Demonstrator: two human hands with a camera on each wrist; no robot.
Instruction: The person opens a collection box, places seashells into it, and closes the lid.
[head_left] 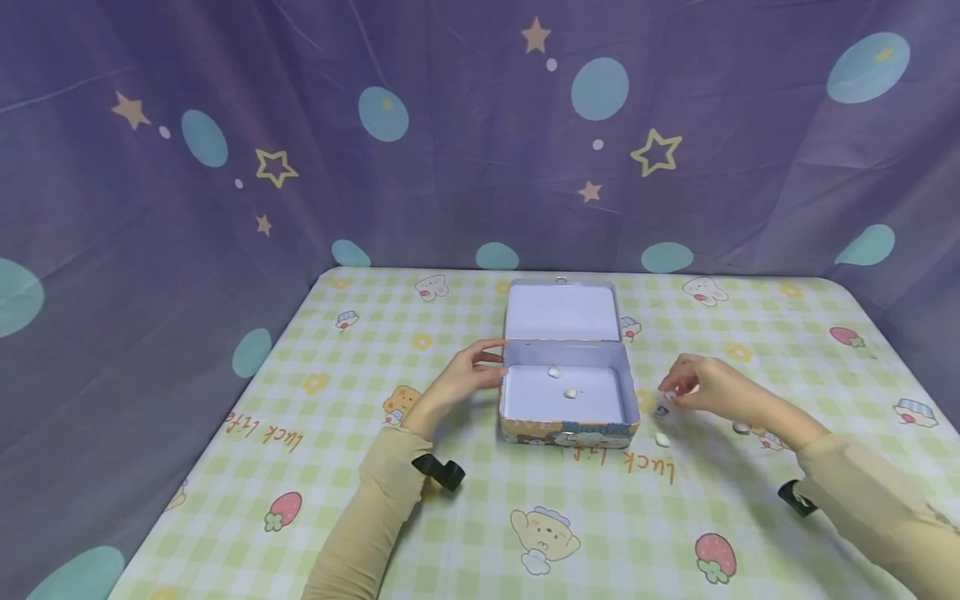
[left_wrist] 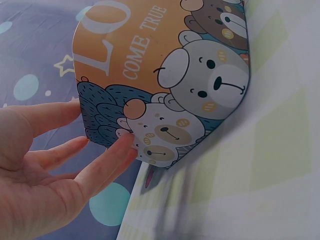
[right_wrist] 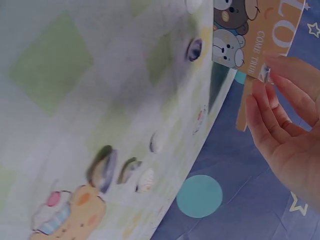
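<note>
An open tin box with bear pictures on its side stands on the table, its lid tipped back. Inside lie two small white shells, one shell behind the other shell. My left hand touches the box's left side with fingers spread, also visible in the left wrist view. To the right of the box, my right hand pinches a small shell between thumb and fingertips, above the table. Below it lie a purple-edged shell and a white shell.
More shells lie on the tablecloth to the right, among them a larger dark-edged shell, partly behind the right forearm in the head view. The checked tablecloth carries printed pictures. A purple curtain hangs behind the table.
</note>
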